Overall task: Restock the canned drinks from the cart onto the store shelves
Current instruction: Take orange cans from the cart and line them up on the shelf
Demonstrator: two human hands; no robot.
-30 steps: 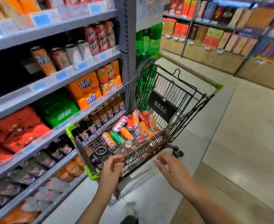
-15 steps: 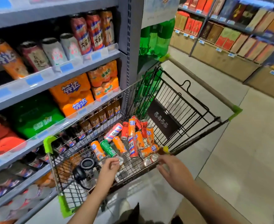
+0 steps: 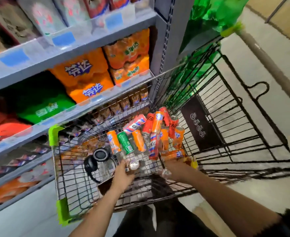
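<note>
A wire shopping cart (image 3: 243, 127) with green corner guards stands against the shelves (image 3: 82, 48). Several loose cans (image 3: 156, 129), orange, red and one green can (image 3: 125, 142), lie in its basket. My left hand (image 3: 123, 176) reaches into the basket and curls round a can (image 3: 133, 165) whose silver end shows at my fingertips. My right hand (image 3: 176, 169) is also down in the basket, below an orange can (image 3: 174, 154). It covers a can whose silver end (image 3: 165, 172) pokes out beside the palm. Both hands are blurred.
A black round gadget with a strap (image 3: 98, 158) lies in the cart's left part. Orange drink packs (image 3: 82, 77) and a green pack (image 3: 43, 106) fill the shelf beside the cart. Green bottles (image 3: 209, 19) stand past the upright. Open floor (image 3: 269, 69) lies to the right.
The view has tilted down and moved closer to the cart. Both hands went from the cart's near rim down into the basket onto cans.
</note>
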